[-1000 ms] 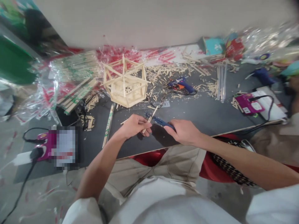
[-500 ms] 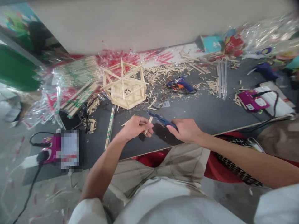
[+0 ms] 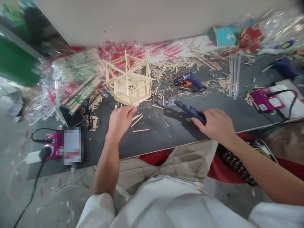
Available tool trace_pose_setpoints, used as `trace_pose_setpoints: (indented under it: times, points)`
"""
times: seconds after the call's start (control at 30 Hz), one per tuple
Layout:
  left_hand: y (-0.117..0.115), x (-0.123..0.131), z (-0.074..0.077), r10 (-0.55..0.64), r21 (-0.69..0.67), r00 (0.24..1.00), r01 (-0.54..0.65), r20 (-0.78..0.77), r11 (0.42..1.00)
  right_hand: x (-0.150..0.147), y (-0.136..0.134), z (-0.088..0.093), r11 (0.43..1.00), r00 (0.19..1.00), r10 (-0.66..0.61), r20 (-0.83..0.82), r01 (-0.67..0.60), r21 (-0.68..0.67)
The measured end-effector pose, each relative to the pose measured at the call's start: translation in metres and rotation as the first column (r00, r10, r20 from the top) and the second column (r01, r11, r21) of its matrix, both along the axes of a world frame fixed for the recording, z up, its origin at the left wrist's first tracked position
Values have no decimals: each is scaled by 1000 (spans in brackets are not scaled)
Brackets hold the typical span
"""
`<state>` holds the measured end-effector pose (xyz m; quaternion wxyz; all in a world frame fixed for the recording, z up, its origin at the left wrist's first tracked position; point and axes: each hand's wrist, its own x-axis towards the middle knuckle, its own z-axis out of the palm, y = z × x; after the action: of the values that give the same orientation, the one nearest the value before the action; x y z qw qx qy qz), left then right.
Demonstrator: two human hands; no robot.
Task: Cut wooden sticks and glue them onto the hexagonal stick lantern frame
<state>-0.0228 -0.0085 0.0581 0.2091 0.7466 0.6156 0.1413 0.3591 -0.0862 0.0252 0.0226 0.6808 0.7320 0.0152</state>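
Observation:
My left hand [image 3: 121,122] is over the table just in front of a wooden stick frame [image 3: 128,95], its fingers curled together. Whatever they may hold is hidden. Beside its fingertips several short cut sticks [image 3: 137,121] lie on the tabletop. My right hand [image 3: 215,125] grips blue pliers [image 3: 193,112], their jaws pointing away to the upper left above the table. The frame has several sides, a flat base and spoke-like sticks meeting at a raised centre post.
Behind lie a blue glue gun [image 3: 190,81], clear glue sticks [image 3: 234,76] and scattered stick offcuts [image 3: 171,65]. Wrapped chopsticks [image 3: 82,98] lie at left. Purple power adapters [image 3: 267,99] with cords sit at right and left. Another blue glue gun [image 3: 286,68] rests far right.
My left hand has moved left toward the frame, away from the pliers. The pliers have moved right in my right hand. Cut sticks now show on the table; my left arm covers the wrapped chopsticks' spot.

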Motion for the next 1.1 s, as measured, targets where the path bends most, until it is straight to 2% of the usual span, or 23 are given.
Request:
trace_pose_setpoints:
  times: [0.1,0.27,0.6,0.7,0.8,0.9,1.1]
  points:
    - [1,-7,2,-21,-14,991,19,-131,1000,24,-7,-4,998,994,-63,86,60,37]
    - [1,-8,-2,-70,-63,985,61,-160,996,46,-14,-17,984,980,-168,111,159,83]
    - [3,-9,-1,-79,-84,989,69,-125,994,49,-19,-25,978,981,-188,51,182,99]
    - [3,-8,1,-87,-102,988,74,-130,992,56,-17,-39,971,982,-177,64,164,172]
    - [2,-7,3,-98,-133,990,84,-102,988,62,-14,-56,936,973,-221,71,191,297]
    - [1,-5,4,-92,-146,992,79,-84,986,64,-13,-65,921,971,-227,73,189,341]
    - [1,-4,3,-98,-124,992,87,-85,988,57,-14,-58,927,963,-256,81,221,303]
